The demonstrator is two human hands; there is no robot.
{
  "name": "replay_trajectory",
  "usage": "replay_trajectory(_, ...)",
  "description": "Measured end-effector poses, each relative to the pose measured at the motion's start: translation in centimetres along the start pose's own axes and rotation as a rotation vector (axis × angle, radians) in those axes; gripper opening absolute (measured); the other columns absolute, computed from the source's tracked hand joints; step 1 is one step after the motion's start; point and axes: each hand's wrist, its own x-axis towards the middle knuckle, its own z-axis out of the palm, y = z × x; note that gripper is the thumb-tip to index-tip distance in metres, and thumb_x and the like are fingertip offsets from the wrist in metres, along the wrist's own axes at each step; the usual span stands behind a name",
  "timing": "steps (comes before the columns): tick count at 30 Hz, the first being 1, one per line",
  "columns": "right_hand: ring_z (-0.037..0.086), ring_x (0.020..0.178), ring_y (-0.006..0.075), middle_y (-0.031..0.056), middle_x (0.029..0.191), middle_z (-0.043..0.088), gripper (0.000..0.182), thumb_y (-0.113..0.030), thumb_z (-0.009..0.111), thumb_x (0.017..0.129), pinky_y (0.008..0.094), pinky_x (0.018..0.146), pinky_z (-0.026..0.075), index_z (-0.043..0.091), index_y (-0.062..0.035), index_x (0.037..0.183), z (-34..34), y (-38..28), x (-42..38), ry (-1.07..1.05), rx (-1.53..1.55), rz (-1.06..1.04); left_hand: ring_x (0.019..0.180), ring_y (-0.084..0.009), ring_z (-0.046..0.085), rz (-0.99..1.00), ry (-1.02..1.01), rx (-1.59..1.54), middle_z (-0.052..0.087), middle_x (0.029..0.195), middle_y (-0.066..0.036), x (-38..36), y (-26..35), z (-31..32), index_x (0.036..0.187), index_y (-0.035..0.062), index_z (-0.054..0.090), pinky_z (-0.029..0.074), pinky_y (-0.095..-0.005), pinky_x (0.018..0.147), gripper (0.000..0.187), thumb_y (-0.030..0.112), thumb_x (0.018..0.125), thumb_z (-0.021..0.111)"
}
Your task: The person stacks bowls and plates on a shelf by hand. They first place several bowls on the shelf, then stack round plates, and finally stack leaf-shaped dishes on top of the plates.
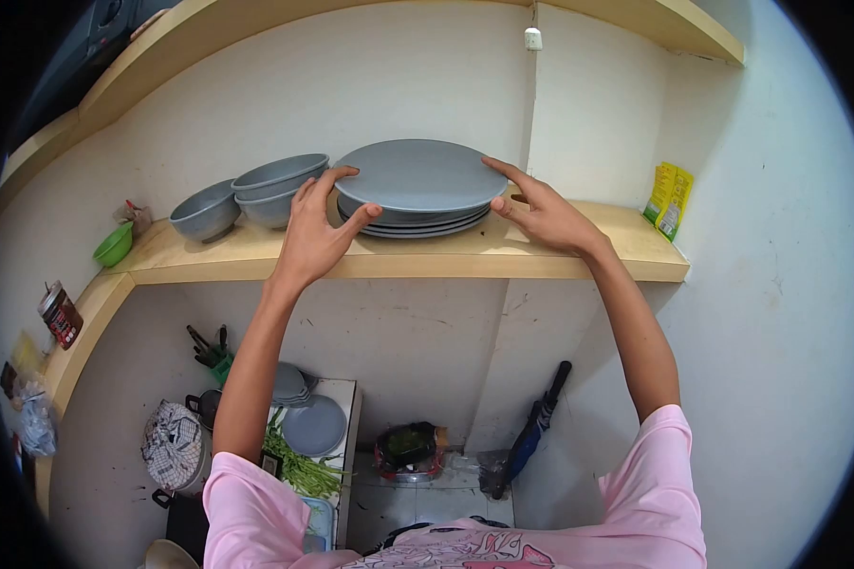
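Observation:
A stack of grey plates (417,175) stands on the wooden shelf (550,264), its top plate slightly raised at the front over the lower ones. At the stack's left edge is my left hand (318,232), its thumb and fingers spread around the rim. My right hand (546,218) touches the top plate's right edge, fingers over the rim and thumb lower down. Left of the stack are grey bowls: a single one (204,213) and two stacked (280,174).
A green bowl (114,245) and a dark jar (61,315) are on the left shelf. Yellow packets (669,199) lean at the right. Below are a counter with another grey plate (315,425) and green vegetables (304,472), a cloth-covered pot (173,444) and an umbrella (533,431).

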Motion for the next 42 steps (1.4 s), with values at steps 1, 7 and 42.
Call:
replay_trajectory(1, 0.035, 0.151, 0.0389, 0.0228, 0.162, 0.038, 0.098, -0.075, 0.050, 0.095, 0.0514, 0.121, 0.036, 0.032, -0.0040, 0.161, 0.1, 0.1, 0.1, -0.019, -0.004, 0.004, 0.135, -0.0402, 0.053, -0.026, -0.029, -0.040, 0.066, 0.132, -0.022, -0.1, 0.3, -0.2, 0.137, 0.0083, 0.059, 0.043, -0.0514, 0.110, 0.075, 0.060, 0.087, 0.076)
replay_trajectory(7, 0.039, 0.149, 0.0385, 0.0208, 0.164, 0.037, 0.084, -0.066, 0.048, 0.102, 0.0501, 0.121, 0.034, 0.030, -0.0113, 0.163, 0.4, 1.1, 0.1, -0.095, 0.000, 0.030, 0.126, -0.0433, 0.060, -0.091, -0.126, -0.098, 0.069, 0.124, -0.023, -0.5, 1.4, -0.9, 0.137, 0.0095, 0.058, 0.045, -0.0517, 0.109, 0.064, 0.056, 0.093, 0.071)
replay_trajectory(42, 0.030, 0.154, 0.0370, 0.0243, 0.165, 0.031, 0.093, -0.069, 0.042, 0.102, 0.0458, 0.125, 0.031, 0.025, 0.0004, 0.162, 1.0, 2.0, 0.6, -0.140, -0.108, 0.086, 0.126, -0.0444, 0.062, -0.162, -0.311, 0.094, 0.067, 0.128, -0.031, -0.3, 0.5, -1.1, 0.136, -0.0017, 0.064, 0.047, -0.0517, 0.109, 0.098, 0.080, 0.083, 0.063)
